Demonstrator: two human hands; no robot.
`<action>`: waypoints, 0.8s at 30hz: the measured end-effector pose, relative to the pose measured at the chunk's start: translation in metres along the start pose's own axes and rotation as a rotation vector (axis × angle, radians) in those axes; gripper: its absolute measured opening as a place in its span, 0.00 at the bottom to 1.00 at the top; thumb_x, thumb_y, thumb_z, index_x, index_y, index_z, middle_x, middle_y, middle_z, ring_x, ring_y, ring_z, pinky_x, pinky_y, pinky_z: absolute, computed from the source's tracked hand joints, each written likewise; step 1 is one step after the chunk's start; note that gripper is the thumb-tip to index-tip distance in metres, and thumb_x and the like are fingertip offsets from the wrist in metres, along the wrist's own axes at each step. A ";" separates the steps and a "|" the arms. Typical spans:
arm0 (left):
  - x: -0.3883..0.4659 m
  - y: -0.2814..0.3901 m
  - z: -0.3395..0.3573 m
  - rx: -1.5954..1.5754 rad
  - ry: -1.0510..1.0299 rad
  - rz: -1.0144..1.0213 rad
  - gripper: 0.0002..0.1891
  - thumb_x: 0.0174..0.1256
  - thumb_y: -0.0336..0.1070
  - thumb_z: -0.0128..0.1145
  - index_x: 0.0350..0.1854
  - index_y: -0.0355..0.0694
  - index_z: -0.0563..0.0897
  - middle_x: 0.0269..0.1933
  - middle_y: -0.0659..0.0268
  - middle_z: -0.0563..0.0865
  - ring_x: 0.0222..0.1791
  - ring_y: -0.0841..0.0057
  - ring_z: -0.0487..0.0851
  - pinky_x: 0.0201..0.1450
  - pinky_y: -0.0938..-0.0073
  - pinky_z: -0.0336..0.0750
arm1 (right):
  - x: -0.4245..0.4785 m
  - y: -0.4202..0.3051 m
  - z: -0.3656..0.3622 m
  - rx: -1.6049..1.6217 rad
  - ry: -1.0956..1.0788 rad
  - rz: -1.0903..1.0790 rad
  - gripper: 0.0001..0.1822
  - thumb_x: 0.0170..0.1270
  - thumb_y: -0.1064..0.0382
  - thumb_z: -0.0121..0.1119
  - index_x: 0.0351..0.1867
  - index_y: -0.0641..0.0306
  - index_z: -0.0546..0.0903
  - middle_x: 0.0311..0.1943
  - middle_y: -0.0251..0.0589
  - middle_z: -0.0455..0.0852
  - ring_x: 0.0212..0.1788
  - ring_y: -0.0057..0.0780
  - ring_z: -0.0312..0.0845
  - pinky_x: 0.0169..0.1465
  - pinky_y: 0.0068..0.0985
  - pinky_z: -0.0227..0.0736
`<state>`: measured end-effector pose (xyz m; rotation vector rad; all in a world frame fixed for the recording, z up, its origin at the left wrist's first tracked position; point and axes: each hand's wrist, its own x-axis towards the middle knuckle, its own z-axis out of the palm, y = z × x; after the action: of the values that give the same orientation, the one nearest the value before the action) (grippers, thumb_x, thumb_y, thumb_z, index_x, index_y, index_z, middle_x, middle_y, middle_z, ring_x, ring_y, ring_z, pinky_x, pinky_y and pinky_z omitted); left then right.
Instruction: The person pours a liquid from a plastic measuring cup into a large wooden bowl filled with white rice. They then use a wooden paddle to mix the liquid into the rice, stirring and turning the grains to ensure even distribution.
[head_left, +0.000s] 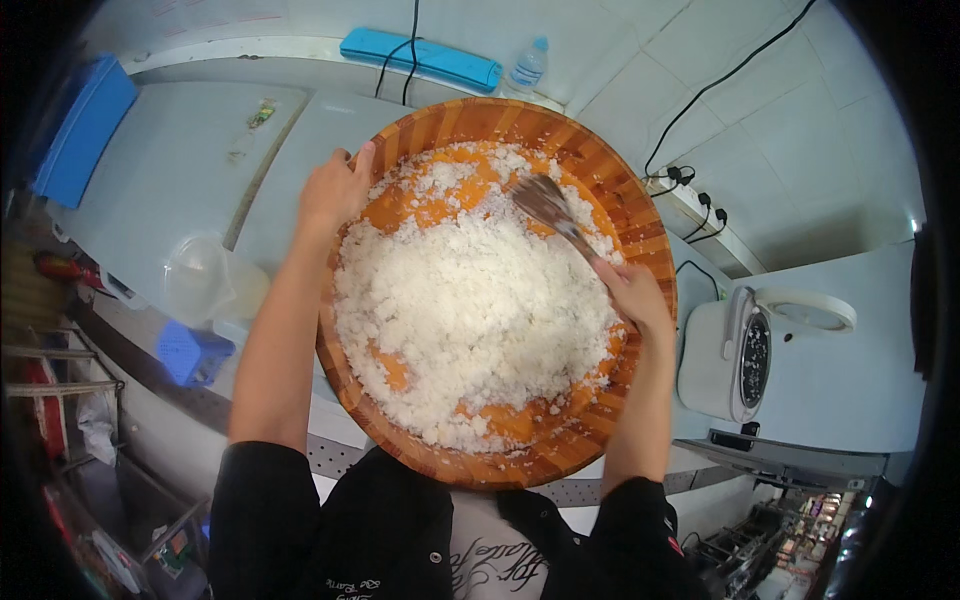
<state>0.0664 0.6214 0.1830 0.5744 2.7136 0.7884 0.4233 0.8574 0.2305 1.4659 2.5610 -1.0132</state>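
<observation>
A large round wooden tub (517, 116) with a striped wall stands before me, tilted towards my body. White cooked rice (472, 307) lies heaped over most of its orange-brown floor, with loose grains scattered along the sides. My left hand (337, 187) grips the tub's rim at the upper left, thumb over the edge. In my right hand (637, 296) is the handle of a dark wooden rice paddle (547, 206). The paddle's blurred blade points up and left, over the rice near the far right side. My right wrist crosses the tub's right wall.
To the right stands a white rice cooker (712, 360) with its lid raised. Behind it a power strip (705, 217) holds several plugs. A plastic jug (214, 281) and a blue basket (193, 352) are at left. A water bottle (529, 66) stands beside a blue case (420, 60) at the wall.
</observation>
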 end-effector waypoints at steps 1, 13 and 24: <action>-0.002 -0.004 -0.002 0.020 0.032 -0.009 0.39 0.72 0.68 0.36 0.59 0.33 0.77 0.53 0.41 0.84 0.58 0.46 0.79 0.62 0.54 0.71 | 0.010 -0.039 0.016 0.015 -0.064 -0.038 0.35 0.65 0.34 0.57 0.15 0.68 0.79 0.08 0.37 0.71 0.11 0.28 0.66 0.22 0.27 0.65; -0.005 -0.003 -0.003 0.019 0.017 -0.012 0.40 0.72 0.69 0.32 0.61 0.34 0.77 0.53 0.41 0.84 0.58 0.46 0.79 0.62 0.54 0.70 | 0.067 -0.049 0.008 -0.015 -0.143 0.076 0.39 0.68 0.32 0.51 0.09 0.64 0.73 0.08 0.43 0.74 0.11 0.33 0.69 0.25 0.31 0.69; 0.000 -0.007 0.002 -0.031 0.000 0.016 0.40 0.72 0.69 0.33 0.61 0.33 0.76 0.51 0.41 0.84 0.57 0.45 0.80 0.61 0.52 0.72 | -0.047 0.048 -0.029 -0.313 -0.012 -0.006 0.31 0.69 0.39 0.56 0.23 0.68 0.85 0.10 0.38 0.78 0.14 0.28 0.74 0.21 0.28 0.67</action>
<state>0.0647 0.6171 0.1777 0.5904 2.6954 0.8330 0.4948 0.8540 0.2436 1.3644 2.5683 -0.5830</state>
